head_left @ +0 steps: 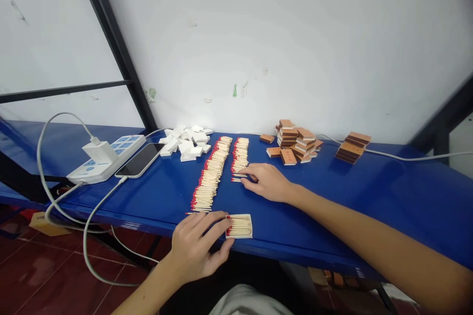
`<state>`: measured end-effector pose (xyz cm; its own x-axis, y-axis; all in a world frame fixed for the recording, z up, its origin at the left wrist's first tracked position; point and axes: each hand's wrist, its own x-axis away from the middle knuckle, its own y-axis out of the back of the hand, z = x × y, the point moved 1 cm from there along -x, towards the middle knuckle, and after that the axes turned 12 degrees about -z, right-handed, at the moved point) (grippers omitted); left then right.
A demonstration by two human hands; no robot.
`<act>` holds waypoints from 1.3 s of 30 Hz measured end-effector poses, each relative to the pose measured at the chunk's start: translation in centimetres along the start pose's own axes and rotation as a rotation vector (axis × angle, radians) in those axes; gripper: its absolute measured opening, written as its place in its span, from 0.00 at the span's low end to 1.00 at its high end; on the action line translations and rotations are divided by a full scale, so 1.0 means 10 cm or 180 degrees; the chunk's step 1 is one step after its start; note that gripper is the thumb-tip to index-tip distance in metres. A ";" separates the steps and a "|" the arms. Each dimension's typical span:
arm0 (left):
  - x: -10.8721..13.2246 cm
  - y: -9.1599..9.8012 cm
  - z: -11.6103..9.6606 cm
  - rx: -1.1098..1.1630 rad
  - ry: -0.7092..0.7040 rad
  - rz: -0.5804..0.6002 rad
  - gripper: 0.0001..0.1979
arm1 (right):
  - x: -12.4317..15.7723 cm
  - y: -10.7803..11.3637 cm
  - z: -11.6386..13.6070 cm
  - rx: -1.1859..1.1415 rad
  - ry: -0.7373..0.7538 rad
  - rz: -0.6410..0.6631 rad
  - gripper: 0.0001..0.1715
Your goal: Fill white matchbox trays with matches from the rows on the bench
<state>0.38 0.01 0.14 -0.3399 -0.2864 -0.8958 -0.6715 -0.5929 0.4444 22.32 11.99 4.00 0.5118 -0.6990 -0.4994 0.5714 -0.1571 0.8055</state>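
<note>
Left hand: at the near edge of the desk, fingers and thumb closed on the left end of an open white tray.
Tray: lies flat by the desk's front edge, partly filled with matches, red heads towards my left hand.
Right hand: palm down further back, fingers bent and close together, tips on a few loose matches at the near end of the short row. I cannot tell whether they grip these or only press on them.
Long row: just left of the short row, running from mid-desk towards the tray; neither hand touches it.
Step in hand: by my judgement, gathering a small bunch from the short row while the tray is held steady.
Next move calls for: a firm pinch on the bunch, heads kept to one side and laid parallel to those already in the tray; my left hand must keep the tray from sliding off the edge.
White trays: an empty heap at the back, left of the rows.
Brown sleeves: piled at the back right, with a second stack well apart.
Other items: a phone and a power strip at the far left, cabled.
</note>
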 end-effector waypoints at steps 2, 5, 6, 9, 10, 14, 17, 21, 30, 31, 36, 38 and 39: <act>0.00 0.00 0.00 -0.0003 -0.0003 0.0006 0.11 | 0.00 -0.01 -0.01 0.0004 -0.0008 0.0000 0.16; 0.00 0.00 0.00 -0.0012 0.0002 0.0025 0.11 | -0.01 -0.02 -0.01 0.0059 -0.0022 -0.0018 0.16; 0.00 0.00 0.00 -0.0021 0.0005 0.0031 0.11 | -0.01 -0.02 -0.01 0.0073 -0.0020 -0.0020 0.16; 0.00 0.01 0.00 -0.0058 -0.0014 0.0005 0.11 | -0.01 -0.02 -0.01 0.0074 0.0007 -0.0033 0.16; -0.01 0.01 0.00 -0.0065 -0.0031 -0.0011 0.11 | -0.01 -0.01 0.00 0.0060 0.0015 -0.0039 0.16; -0.01 0.01 0.00 -0.0077 -0.0051 -0.0061 0.10 | -0.01 0.00 0.02 0.0087 0.0036 0.0035 0.15; -0.01 0.01 0.00 -0.0076 -0.0058 -0.0061 0.10 | -0.01 0.00 0.02 0.0181 0.0040 0.0095 0.15; -0.01 0.00 0.00 -0.0050 -0.0023 -0.0017 0.11 | 0.00 -0.01 0.01 0.0131 0.0084 0.0049 0.16; 0.01 0.01 0.00 -0.0091 -0.0005 0.0049 0.11 | 0.00 -0.01 0.01 0.0033 -0.0016 0.0035 0.16; 0.01 0.01 0.00 -0.0096 -0.0004 0.0047 0.11 | -0.01 -0.01 0.00 0.0013 -0.0029 0.0035 0.16; 0.00 0.00 -0.01 -0.0085 -0.0010 0.0002 0.10 | -0.03 -0.03 -0.06 -0.0275 -0.0390 0.0071 0.15; -0.01 0.00 -0.01 -0.0076 -0.0005 -0.0021 0.10 | -0.03 -0.04 -0.10 -0.0508 -0.0566 0.0130 0.15; -0.01 0.00 -0.01 -0.0074 -0.0009 -0.0033 0.10 | -0.03 -0.05 -0.11 -0.0621 -0.0601 0.0144 0.14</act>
<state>0.43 -0.05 0.23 -0.3349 -0.2780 -0.9003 -0.6595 -0.6133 0.4347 22.61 13.06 3.44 0.4215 -0.8227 -0.3813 0.6728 0.0018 0.7398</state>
